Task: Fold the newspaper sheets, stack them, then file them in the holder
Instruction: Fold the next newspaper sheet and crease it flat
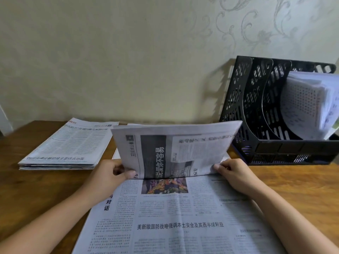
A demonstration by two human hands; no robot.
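Observation:
A large newspaper sheet [176, 217] lies open on the wooden table in front of me. Its far half [174, 149] is lifted and bent toward me along a crease. My left hand [111, 173] pinches the lifted half's left edge near the crease. My right hand [233, 171] pinches its right edge. A stack of folded newspapers [67, 145] lies flat at the back left. The black mesh file holder [271, 114] stands at the back right, with papers [311, 103] in its rightmost slot.
The wooden table [29, 191] runs up to a pale patterned wall [128, 61]. The holder's two left slots hold nothing that I can see. Bare wood shows left of the sheet and right of it [300, 184].

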